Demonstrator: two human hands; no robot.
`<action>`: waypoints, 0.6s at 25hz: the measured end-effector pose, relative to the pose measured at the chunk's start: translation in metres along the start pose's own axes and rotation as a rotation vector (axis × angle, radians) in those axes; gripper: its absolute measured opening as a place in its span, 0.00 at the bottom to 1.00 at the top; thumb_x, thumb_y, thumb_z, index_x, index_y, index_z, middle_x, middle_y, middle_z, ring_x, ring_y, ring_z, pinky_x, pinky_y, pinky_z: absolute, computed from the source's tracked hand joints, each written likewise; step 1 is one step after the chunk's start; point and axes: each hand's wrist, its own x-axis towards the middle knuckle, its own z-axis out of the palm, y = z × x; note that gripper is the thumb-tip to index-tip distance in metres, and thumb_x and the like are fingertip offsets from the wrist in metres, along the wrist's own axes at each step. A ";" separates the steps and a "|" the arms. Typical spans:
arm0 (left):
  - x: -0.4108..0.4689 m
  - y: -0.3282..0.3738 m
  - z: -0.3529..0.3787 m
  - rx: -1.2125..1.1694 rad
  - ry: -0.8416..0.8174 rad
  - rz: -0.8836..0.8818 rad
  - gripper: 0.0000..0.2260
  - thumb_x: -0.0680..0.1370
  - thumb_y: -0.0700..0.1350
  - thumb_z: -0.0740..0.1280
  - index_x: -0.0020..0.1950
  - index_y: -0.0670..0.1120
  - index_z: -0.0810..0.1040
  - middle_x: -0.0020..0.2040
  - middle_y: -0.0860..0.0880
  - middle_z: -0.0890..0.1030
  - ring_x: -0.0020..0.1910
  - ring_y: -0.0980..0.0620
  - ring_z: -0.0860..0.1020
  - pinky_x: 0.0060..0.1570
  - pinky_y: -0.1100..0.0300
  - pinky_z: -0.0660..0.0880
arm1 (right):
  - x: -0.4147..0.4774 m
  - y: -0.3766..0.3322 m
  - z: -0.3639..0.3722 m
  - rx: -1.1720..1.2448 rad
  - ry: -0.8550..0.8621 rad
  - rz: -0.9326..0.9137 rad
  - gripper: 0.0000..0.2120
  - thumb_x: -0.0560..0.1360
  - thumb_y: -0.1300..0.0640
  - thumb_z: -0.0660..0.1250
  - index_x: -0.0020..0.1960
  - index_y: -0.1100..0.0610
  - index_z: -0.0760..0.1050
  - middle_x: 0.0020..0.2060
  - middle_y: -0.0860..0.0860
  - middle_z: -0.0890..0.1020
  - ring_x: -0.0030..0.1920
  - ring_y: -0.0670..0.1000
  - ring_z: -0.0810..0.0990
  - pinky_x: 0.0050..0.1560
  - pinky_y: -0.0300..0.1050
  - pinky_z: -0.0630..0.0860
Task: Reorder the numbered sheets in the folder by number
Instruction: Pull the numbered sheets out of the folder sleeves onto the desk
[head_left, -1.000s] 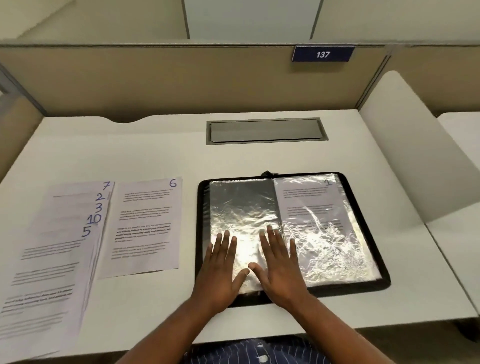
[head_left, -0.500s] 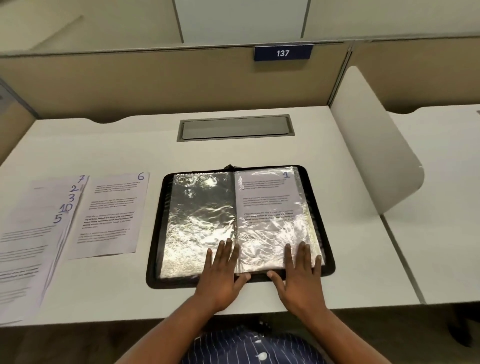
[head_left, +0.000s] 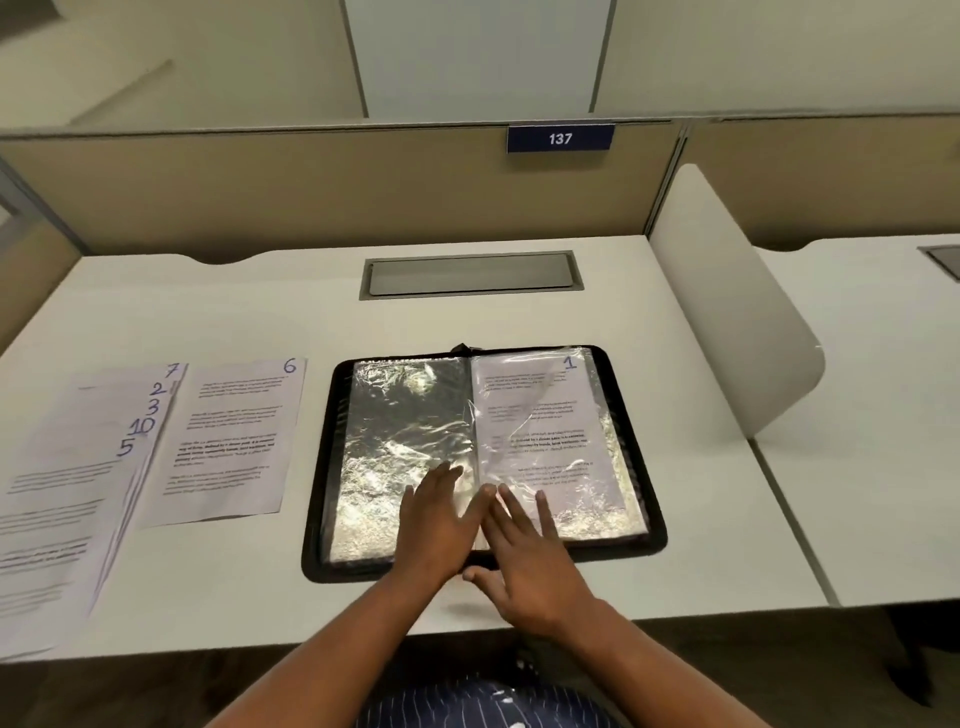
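Observation:
A black zip folder (head_left: 655, 525) lies open on the desk with shiny plastic sleeves. Its right sleeve holds sheet 1 (head_left: 540, 415); the left sleeve (head_left: 400, 441) looks empty. My left hand (head_left: 439, 525) lies flat with straight fingers on the left sleeve near the spine. Beside it, my right hand (head_left: 519, 556) rests flat on the lower part of the right sleeve, fingers spread. Left of the folder lies sheet 6 (head_left: 234, 441), and further left a fanned stack (head_left: 78, 483) showing the numbers 7, 2, 3, 10 and 5.
The white desk (head_left: 208, 312) has a grey cable hatch (head_left: 470, 274) at the back and a beige partition behind with a plate reading 137. A white curved divider (head_left: 727, 312) stands at the right edge, with another desk beyond it.
My right hand slid from the folder's lower right edge leftward to the spine, next to my left hand. The view shifted slightly.

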 end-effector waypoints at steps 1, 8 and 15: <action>0.003 0.002 -0.010 -0.042 0.039 -0.038 0.42 0.72 0.78 0.52 0.74 0.50 0.71 0.70 0.50 0.77 0.69 0.49 0.74 0.71 0.47 0.67 | 0.007 -0.011 -0.003 -0.002 -0.017 -0.075 0.38 0.83 0.32 0.48 0.84 0.52 0.45 0.83 0.51 0.49 0.82 0.48 0.35 0.78 0.63 0.35; 0.008 -0.048 -0.052 -0.182 0.087 -0.270 0.33 0.78 0.54 0.69 0.79 0.55 0.59 0.66 0.50 0.80 0.63 0.46 0.79 0.60 0.53 0.75 | 0.028 -0.068 0.010 0.019 0.016 -0.263 0.33 0.84 0.35 0.50 0.82 0.53 0.56 0.82 0.50 0.58 0.83 0.49 0.45 0.80 0.57 0.35; -0.008 -0.080 -0.049 -0.009 0.148 -0.172 0.42 0.78 0.48 0.68 0.83 0.49 0.43 0.83 0.46 0.48 0.82 0.45 0.51 0.79 0.49 0.52 | -0.026 -0.012 0.035 -0.037 0.149 0.188 0.32 0.84 0.35 0.49 0.82 0.51 0.59 0.80 0.48 0.60 0.82 0.50 0.54 0.80 0.58 0.44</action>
